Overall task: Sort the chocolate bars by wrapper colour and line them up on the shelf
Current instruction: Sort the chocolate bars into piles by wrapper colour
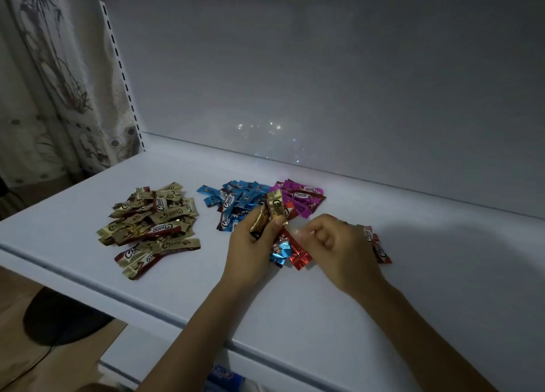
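On the white shelf (295,297), the left hand (253,244) grips gold bars (275,207), probably light and slippery, best pinched mid-body; whether the curled right hand (336,244) holds anything is unclear.

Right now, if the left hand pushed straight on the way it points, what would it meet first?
Likely the blue-wrapper pile, near its seam with the purple-wrapper pile. The left hand, gripping gold-wrapped bars, points away from the person toward them; depth is unclear.
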